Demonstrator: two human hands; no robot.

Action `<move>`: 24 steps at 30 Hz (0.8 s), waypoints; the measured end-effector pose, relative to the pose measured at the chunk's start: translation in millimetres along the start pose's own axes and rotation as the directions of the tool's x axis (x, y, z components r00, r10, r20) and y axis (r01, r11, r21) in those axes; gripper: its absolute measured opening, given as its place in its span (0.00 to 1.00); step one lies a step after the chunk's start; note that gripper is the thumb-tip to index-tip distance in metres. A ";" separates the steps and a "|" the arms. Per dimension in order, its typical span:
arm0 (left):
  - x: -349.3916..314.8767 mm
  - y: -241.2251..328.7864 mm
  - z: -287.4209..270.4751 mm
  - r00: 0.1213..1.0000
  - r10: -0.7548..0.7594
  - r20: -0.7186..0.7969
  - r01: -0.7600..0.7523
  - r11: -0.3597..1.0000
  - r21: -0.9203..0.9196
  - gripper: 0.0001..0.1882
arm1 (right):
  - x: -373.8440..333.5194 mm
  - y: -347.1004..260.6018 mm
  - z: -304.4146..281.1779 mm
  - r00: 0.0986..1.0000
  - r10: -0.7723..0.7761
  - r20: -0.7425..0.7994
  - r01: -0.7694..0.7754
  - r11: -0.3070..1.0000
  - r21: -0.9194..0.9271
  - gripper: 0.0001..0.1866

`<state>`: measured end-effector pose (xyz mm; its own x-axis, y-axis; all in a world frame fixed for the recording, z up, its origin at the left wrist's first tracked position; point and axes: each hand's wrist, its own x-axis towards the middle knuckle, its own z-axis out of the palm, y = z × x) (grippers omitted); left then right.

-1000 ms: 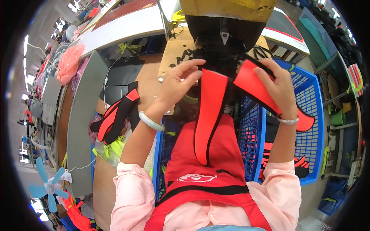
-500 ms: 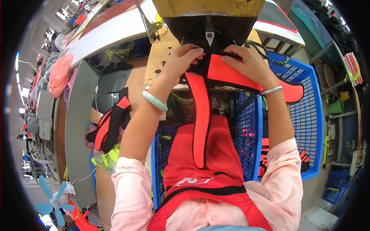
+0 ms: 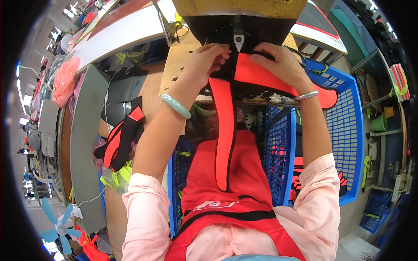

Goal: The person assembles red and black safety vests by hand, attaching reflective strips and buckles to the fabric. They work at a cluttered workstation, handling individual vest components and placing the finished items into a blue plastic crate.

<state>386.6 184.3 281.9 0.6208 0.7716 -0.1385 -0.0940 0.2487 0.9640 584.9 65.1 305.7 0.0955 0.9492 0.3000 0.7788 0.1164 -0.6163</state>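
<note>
The strip (image 3: 225, 135) hanging over the worktop's (image 3: 175, 63) front edge looks like smooth, matt red-orange cloth bound in dull black fabric; the matching piece (image 3: 254, 71), across that edge toward the right corner, has the same finish. The worktop is matt wood, rough along its front edge. Above it, the machine head (image 3: 244, 8) shows scuffed yellow paint, the pointed part (image 3: 239, 40) shiny metal. The crate (image 3: 358, 152) off the right corner is smooth plastic; the apron (image 3: 250, 169), matt cloth

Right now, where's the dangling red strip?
In the head view, the red strip hangs near the middle, below the left hand, its lower end over the red apron.
</note>
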 end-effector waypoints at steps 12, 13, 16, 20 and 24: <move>-17.0 17.3 -17.9 0.998 0.064 -0.026 -0.060 0.989 0.137 0.31 | -16.7 -7.3 -16.4 0.999 0.032 -0.021 -0.032 0.999 -0.001 0.17; -24.0 17.0 -28.4 0.999 0.041 0.001 -0.040 0.969 0.244 0.33 | -22.5 -10.2 -16.9 0.999 -0.008 -0.032 0.009 1.000 0.014 0.17; -44.4 1.3 -52.7 0.983 -0.135 0.126 0.076 0.917 0.390 0.41 | -41.9 -26.5 -18.2 0.986 -0.141 -0.085 0.150 0.983 0.106 0.17; -85.2 -39.9 -40.9 0.688 -0.336 0.643 0.420 0.907 0.026 0.43 | -69.6 -56.1 -27.6 0.965 -0.217 -0.146 0.248 0.938 0.244 0.13; -111.1 -58.8 9.5 0.870 -0.242 0.429 0.087 0.933 0.348 0.33 | -78.3 -77.3 -37.5 0.946 -0.279 -0.167 0.318 0.900 0.298 0.11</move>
<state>330.6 78.3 242.7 0.8972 0.3598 -0.2563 0.2378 0.0956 0.9666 540.4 -29.2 357.2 -0.0232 0.8163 0.5772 0.5465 0.4938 -0.6764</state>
